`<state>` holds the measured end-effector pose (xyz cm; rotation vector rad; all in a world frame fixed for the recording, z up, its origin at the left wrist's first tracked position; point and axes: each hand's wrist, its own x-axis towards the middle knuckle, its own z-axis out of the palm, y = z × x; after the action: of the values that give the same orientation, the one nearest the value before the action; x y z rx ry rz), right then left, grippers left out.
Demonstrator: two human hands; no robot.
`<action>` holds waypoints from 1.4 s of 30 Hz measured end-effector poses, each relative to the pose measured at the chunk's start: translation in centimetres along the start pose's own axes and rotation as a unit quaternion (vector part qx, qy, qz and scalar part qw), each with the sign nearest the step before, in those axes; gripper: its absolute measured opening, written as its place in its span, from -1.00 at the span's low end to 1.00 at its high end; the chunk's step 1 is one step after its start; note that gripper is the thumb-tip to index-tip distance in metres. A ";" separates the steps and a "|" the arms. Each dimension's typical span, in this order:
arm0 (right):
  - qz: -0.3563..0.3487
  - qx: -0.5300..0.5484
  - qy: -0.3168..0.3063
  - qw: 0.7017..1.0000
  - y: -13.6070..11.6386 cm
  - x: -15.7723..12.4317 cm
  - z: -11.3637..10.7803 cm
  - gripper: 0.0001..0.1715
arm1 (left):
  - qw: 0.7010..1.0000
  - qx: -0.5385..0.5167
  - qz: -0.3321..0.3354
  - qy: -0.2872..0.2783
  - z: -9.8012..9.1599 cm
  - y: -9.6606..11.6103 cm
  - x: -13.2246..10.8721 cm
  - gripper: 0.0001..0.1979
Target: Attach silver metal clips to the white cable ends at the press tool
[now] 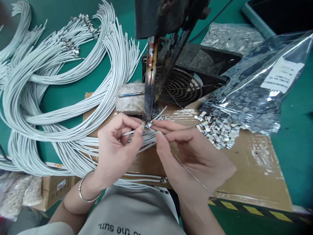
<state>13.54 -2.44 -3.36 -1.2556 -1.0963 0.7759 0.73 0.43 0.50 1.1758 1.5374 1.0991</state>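
Thumb and forefinger of my left hand (119,143) pinch the end of a white cable (127,133), right under the tip of a soldering iron (149,88). At that tip sits a small metal piece (149,124), partly covered by my fingers. My right hand (188,150) is closed on a thin solder wire (186,167), whose end points at the metal piece; the wire trails back across the palm. More white cables (149,140) lie beneath both hands. Just behind the iron stands a wrapped block (129,98) with a thin metal rod on it.
Bundles of white cables (49,124) curve across the left. A black fan (183,85) stands behind the iron. Loose metal tabs (220,130) spill from a clear plastic bag (254,94) onto the cardboard (244,173). Another bag (232,36) lies behind.
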 end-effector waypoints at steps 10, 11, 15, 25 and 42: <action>0.011 -0.011 0.005 1.000 -0.2 0.0 0.1 -0.80 | 0.996 0.072 0.046 0.002 -0.2 -0.8 -1.1 -0.89; 0.003 -0.012 -0.004 1.000 -0.1 0.1 0.0 -0.78 | 0.996 0.072 0.046 0.004 -0.1 -0.8 -1.1 -0.89; -0.005 -0.013 -0.008 1.000 0.1 0.1 -0.1 -0.75 | 0.998 0.056 0.034 0.008 0.0 -0.3 -0.7 -0.88; 0.002 0.003 0.008 1.000 -0.2 0.3 0.3 -0.74 | 0.999 -0.040 -0.036 -0.002 0.1 0.2 0.5 -0.82; -0.010 -0.015 -0.006 1.000 -0.4 0.4 0.1 -0.73 | 0.998 -0.055 -0.031 0.001 0.1 0.5 0.5 -0.83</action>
<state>13.49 -2.11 -2.85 -1.2647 -1.1324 0.7553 0.82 0.98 0.93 1.0470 1.4866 1.1291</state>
